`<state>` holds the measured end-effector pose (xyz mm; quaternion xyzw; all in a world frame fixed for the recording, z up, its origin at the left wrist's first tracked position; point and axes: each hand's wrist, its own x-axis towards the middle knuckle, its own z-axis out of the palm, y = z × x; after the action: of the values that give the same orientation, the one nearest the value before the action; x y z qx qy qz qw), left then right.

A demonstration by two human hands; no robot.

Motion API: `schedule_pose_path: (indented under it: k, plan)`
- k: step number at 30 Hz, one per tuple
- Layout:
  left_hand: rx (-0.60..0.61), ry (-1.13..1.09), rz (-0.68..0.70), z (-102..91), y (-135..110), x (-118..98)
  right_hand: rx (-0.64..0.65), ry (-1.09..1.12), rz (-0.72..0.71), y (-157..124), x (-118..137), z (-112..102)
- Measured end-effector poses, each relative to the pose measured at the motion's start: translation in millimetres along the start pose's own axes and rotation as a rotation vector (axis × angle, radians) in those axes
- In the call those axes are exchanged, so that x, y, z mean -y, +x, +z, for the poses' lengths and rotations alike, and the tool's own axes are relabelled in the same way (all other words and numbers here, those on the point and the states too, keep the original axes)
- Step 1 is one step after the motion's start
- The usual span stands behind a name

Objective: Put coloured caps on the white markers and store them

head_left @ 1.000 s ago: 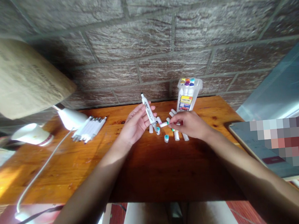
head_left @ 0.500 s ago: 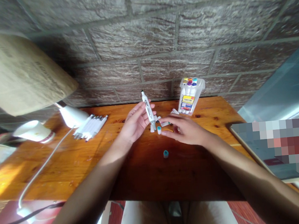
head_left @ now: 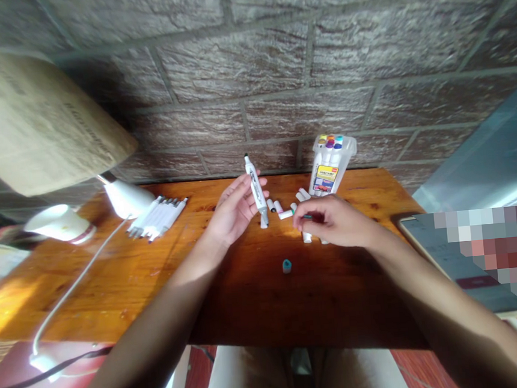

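My left hand (head_left: 237, 211) is closed around a white marker (head_left: 256, 187), tilted upright with its dark uncapped tip at the top and its grey end toward the table. To the right, my right hand (head_left: 333, 220) has its fingers curled together low over the table; what lies between the fingertips is hidden. A white cap (head_left: 307, 237) shows just under its thumb. Several loose caps (head_left: 285, 214) lie between the hands and beyond my right hand. A teal-topped cap (head_left: 287, 266) stands alone nearer to me.
A clear marker case (head_left: 328, 167) with several markers stands by the brick wall (head_left: 270, 120). On the left are a row of white markers (head_left: 159, 219), a lamp base (head_left: 125, 196), a paper cup (head_left: 59, 224) and a white cable (head_left: 74, 287). A tablet-like device (head_left: 455, 273) lies at right.
My right hand has moved right, away from the marker, its fingers curling closer together. Caps it covered now show. My left hand still holds the marker in nearly the same place.
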<state>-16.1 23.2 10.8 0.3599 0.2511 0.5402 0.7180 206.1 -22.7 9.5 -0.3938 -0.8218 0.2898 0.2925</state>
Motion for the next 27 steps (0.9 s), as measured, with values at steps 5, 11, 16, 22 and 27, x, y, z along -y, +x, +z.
schedule_pose_path:
  k: [5, 11, 16, 22, 27]
  plan:
    - [0.000, 0.008, 0.000, 0.1, -0.2, -0.1, 0.328, 0.040, 0.149, -6.3, 0.9, -6.9]
    - [0.044, 0.006, 0.004, -0.9, 0.8, 1.6, 0.414, -0.066, 0.049, -2.2, 10.7, 12.4]
    - [0.094, 0.018, 0.003, -2.5, 0.3, 1.8, 0.373, -0.105, 0.031, 1.4, 13.3, 21.7]
    - [0.174, 0.062, -0.048, -3.2, -3.8, 5.2, 0.184, -0.140, -0.017, 5.0, 3.4, 20.5]
    - [0.232, 0.100, -0.076, -0.6, -7.2, 10.7, 0.153, -0.217, -0.037, 7.5, -8.9, 22.4]
